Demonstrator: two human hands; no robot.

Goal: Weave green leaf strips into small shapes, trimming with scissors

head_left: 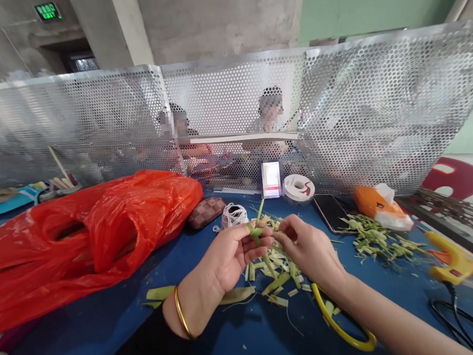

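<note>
In front of me, above the blue table [151,334], my left hand [230,255] grips a small folded piece of green leaf strip [257,232] between thumb and fingers. One thin end of the strip points up, and another part hangs below the fingers. My right hand [309,246] is closed in a pinch just right of the leaf piece, with the fingertips close to the left fingers. What the pinch holds is too small to make out. Cut leaf scraps [277,284] lie under both hands. A yellow looped handle [343,328] shows partly beneath my right forearm.
A red plastic bag [159,201] fills the left side. Behind my hands are a checkered case [206,211], white cord [234,214], a white spool [299,187] and a phone [331,213]. At right are tissues [382,209], leaf shreds [374,237] and a yellow glue gun [455,263]. A perforated metal screen [229,90] stands behind.
</note>
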